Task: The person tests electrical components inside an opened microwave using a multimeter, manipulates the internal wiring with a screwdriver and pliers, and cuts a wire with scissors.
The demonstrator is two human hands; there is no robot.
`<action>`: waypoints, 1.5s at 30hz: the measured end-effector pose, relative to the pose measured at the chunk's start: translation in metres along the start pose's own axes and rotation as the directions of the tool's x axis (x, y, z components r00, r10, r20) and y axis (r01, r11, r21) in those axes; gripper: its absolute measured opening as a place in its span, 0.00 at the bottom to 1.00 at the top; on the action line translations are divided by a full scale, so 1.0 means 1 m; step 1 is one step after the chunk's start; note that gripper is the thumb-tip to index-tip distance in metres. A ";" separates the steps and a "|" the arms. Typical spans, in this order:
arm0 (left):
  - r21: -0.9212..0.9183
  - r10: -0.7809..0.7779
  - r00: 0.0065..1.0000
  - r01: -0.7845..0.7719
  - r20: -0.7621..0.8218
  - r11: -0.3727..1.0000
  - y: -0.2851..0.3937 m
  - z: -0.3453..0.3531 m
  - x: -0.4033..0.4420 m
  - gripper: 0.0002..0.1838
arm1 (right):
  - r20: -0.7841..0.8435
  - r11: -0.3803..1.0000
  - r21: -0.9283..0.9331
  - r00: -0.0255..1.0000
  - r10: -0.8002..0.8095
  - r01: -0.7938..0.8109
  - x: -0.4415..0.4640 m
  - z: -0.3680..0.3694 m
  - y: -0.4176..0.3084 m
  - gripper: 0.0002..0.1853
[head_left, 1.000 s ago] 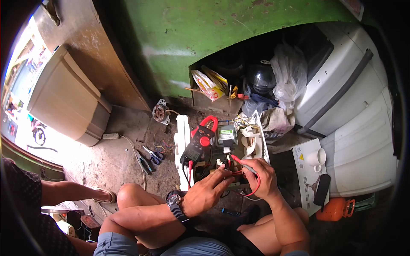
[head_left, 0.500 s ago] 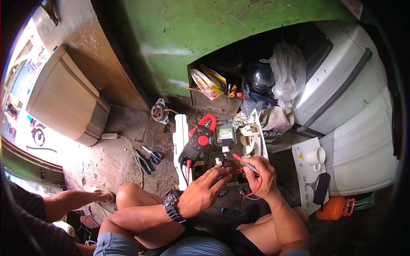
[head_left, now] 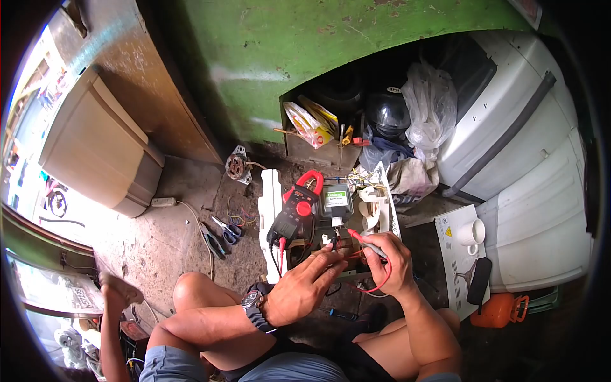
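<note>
My right hand (head_left: 389,262) grips a red-tipped test probe (head_left: 358,236), its tip pointing into the opened appliance (head_left: 270,191) in front of me. A red lead loops below that hand. My left hand (head_left: 304,290), with a watch (head_left: 253,300) on its wrist, has its fingers together at the wires (head_left: 358,253) inside the appliance; what they pinch is hidden. A red and black clamp meter (head_left: 296,207) lies across the appliance, its leads plugged in at its lower end. Beside it sits a grey metal box (head_left: 336,202) with a green-and-white label.
Pliers (head_left: 214,244) and scissors (head_left: 228,230) lie on the floor at left, near a copper-wound motor part (head_left: 237,167). At right, a white mug (head_left: 471,233) stands on a white panel (head_left: 447,254) by an orange tank (head_left: 499,311). Another person's leg (head_left: 113,318) is at far left.
At far left, the other person's leg has shifted left and back, and their dark clothing has left view, uncovering items there. My hands and the probe have barely moved.
</note>
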State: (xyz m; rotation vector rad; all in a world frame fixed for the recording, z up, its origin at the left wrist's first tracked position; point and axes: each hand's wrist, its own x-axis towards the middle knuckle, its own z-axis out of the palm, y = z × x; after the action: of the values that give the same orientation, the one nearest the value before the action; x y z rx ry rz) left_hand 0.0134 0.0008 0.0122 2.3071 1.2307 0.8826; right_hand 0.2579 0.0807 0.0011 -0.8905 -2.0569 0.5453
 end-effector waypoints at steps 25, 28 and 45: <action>-0.026 0.050 0.999 -0.050 -0.016 0.998 -0.004 0.006 0.004 0.36 | -0.059 1.000 0.010 0.998 0.021 -0.021 -0.004 0.004 -0.001 0.11; 0.022 0.063 0.998 -0.063 -0.006 0.998 -0.007 0.012 0.004 0.36 | -0.068 0.987 0.098 0.988 0.136 -0.130 -0.004 0.004 0.000 0.11; 0.133 0.073 0.997 -0.077 0.036 0.988 -0.007 0.018 0.005 0.32 | 0.011 0.954 0.173 0.970 0.245 -0.243 0.013 0.015 0.001 0.12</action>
State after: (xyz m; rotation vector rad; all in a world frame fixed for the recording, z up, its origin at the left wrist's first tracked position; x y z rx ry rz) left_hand 0.0235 0.0079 -0.0036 2.4783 1.2325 0.8076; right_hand 0.2411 0.0905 -0.0015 -1.0458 -1.8673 0.8379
